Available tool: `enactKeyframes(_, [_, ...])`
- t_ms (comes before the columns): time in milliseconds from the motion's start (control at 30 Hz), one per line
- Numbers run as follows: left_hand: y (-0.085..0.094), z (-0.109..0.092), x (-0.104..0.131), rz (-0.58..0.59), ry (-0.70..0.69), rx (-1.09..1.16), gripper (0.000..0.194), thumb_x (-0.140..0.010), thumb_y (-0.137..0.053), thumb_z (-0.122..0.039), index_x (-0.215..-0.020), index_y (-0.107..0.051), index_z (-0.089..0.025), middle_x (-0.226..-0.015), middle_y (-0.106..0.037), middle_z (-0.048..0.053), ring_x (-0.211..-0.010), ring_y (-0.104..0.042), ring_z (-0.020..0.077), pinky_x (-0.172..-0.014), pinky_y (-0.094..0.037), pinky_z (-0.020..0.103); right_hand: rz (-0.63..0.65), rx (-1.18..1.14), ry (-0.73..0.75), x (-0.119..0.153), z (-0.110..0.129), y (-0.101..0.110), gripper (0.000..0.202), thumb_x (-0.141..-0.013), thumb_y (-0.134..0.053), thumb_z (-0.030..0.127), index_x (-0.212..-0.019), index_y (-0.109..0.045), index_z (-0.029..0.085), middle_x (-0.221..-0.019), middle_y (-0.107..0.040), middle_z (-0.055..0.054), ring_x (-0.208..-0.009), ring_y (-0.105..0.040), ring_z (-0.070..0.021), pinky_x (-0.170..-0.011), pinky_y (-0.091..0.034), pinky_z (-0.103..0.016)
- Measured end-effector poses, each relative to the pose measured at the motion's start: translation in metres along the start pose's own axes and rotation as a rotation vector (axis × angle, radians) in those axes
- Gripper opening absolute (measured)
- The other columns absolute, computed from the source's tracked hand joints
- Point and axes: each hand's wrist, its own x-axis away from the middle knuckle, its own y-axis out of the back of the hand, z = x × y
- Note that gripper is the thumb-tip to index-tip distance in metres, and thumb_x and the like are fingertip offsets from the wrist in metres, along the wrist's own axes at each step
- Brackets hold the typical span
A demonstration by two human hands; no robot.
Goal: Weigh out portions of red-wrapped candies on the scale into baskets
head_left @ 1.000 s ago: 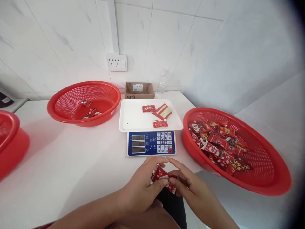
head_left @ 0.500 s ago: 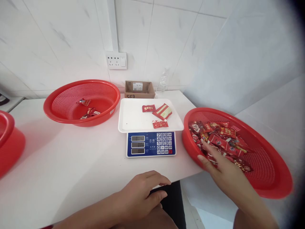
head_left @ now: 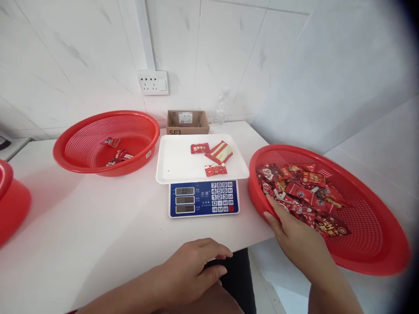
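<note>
My right hand (head_left: 294, 235) is over the near left rim of the red basket (head_left: 366, 257), fingers stretched and thumb apart, with nothing visible in it. Wrapped snack packets (head_left: 304, 192), mostly red, are heaped in this basket next to the fingertips. My left hand (head_left: 199, 268) hovers by the table's front edge, loosely curled with thumb and fingers apart, holding nothing. Ahead of it stands a digital scale (head_left: 204, 205) with a white tray (head_left: 176, 152). On the tray lie a small red packet (head_left: 199, 148), a red-and-cream packet (head_left: 221, 152) and a patterned red packet (head_left: 216, 169).
At the left back, another red basket (head_left: 75, 152) holds a few packets (head_left: 119, 156). Part of a third red basket (head_left: 16, 209) shows at the left edge. A cardboard box (head_left: 188, 124) and a clear plastic bottle (head_left: 221, 107) stand by the wall, below a socket (head_left: 153, 83).
My right hand has drawn back from the packets toward the basket's near left rim. My left hand is nearly still. The view has shifted slightly; the packets on the tray are unchanged.
</note>
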Motion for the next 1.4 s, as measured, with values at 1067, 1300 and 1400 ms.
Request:
enactKeyframes(1067, [0.073,-0.019,-0.023,-0.294,-0.158,-0.406,0.027,-0.089,-0.04,-0.027,-0.109,-0.059,-0.022,-0.111,-0.064,0.004,-0.105,-0.056,0.0167,-0.093,-0.043,0.031,0.053,0.013,-0.02,-0.001,0.004,0.005,0.05,-0.092,-0.024,0.04,-0.134,-0.045,0.022,-0.093,-0.073,-0.009,-0.072,-0.07,-0.0289,-0.058,-0.054,-0.04])
enactKeyframes(1300, [0.149,-0.031,-0.086,-0.405,-0.061,-0.786,0.036,-0.09,-0.038,-0.034,-0.119,-0.053,-0.019,-0.125,-0.056,0.006,-0.116,-0.048,0.0209,-0.098,-0.038,0.037,0.081,0.011,-0.036,0.0,0.006,0.008,0.052,-0.093,-0.022,0.04,-0.136,-0.043,0.021,-0.095,-0.072,-0.01,-0.074,-0.07,-0.0295,-0.061,-0.054,-0.043])
enactKeyframes(1400, [0.152,-0.02,-0.115,-0.313,-0.051,-0.854,0.047,-0.089,-0.038,-0.043,-0.126,-0.046,-0.015,-0.133,-0.048,0.011,-0.125,-0.039,0.0241,-0.102,-0.032,0.039,0.088,0.005,-0.045,0.0,0.006,0.009,0.051,-0.093,-0.023,0.039,-0.136,-0.043,0.021,-0.095,-0.072,-0.01,-0.074,-0.07,-0.0286,-0.062,-0.054,-0.041])
